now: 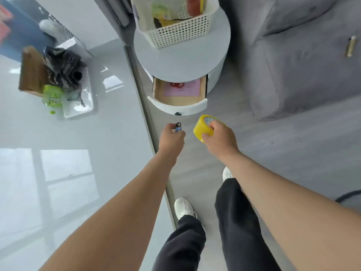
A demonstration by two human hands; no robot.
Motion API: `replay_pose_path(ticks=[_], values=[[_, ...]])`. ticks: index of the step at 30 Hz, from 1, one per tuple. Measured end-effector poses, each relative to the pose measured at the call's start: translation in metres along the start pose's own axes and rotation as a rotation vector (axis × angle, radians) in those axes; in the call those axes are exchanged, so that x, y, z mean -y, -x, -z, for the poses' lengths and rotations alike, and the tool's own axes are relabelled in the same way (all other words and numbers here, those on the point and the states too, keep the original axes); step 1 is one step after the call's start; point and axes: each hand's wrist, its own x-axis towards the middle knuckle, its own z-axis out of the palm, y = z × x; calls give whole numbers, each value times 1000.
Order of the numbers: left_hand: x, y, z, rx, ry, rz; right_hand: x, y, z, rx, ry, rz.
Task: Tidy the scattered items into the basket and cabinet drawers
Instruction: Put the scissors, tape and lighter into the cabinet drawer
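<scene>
A round cabinet point(181, 61) stood ahead, its top drawer point(178, 94) pulled open with a pink sheet inside, and a perforated basket point(175, 34) already holding packets sat on its top. Just short of the drawer front, a yellow tape roll point(202, 132) was held in the right hand point(218, 137), fingers hooked through the core and thumb pressed on the outer band, so the roll projected to the left of the palm. It was judged light, rigid and smooth-sided, best taken through the hole as it was. A small blue padlock point(178, 127) was pinched at the fingertips of the left hand point(172, 138), standing above the knuckles, shackle up. It was judged dense, hard and slippery for its size, safest held by the body.
</scene>
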Motion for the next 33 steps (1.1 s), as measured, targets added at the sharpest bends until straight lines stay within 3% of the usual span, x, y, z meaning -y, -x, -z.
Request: replay_pose_path(ticks=[3,13,15,23,29,33], values=[[-9,-27,16,-57,-79,-85,21,-40,-16,41,71,105],[1,-219,-22,-277,-470,-447,12,-219,-108,-109,239,364],[6,-256,-27,-327,-564,-494,-1,-252,-120,-53,313,435],[14,-351,-51,-185,-999,-644,-16,-337,-127,278,661,613],[0,-366,-64,-108,-1311,-635,-29,-353,-143,-8,864,789],[7,-371,-53,-72,-1197,-630,-38,-357,-145,-101,717,674]])
